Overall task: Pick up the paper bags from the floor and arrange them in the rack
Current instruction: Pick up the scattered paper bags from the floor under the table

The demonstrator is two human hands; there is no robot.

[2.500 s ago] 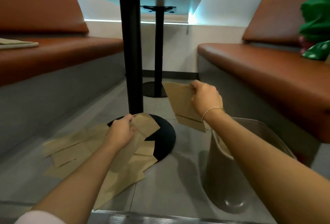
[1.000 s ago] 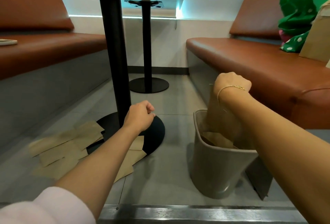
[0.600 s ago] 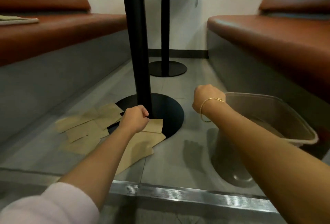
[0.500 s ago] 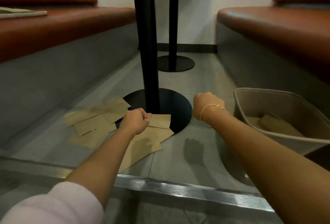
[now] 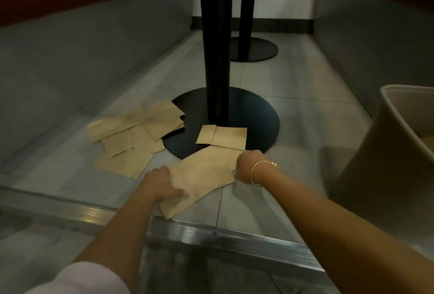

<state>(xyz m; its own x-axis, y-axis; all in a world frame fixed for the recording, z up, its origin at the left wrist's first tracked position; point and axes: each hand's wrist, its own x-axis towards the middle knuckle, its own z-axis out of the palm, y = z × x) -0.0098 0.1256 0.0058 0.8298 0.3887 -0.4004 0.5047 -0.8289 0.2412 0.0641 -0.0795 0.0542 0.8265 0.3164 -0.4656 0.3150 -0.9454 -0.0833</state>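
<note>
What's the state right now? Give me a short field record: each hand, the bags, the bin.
left hand: fingers resting flat on the nearest paper bag
right hand: curled at that bag's right edge; grip hidden
small bag: lying on the black table base
loose pile: several overlapping bags on the floor, left of the base
bin: far right, something tan inside

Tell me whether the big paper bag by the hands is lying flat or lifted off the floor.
Lying flat. The big paper bag is spread on the floor tiles, its far end reaching the black table base.
</note>
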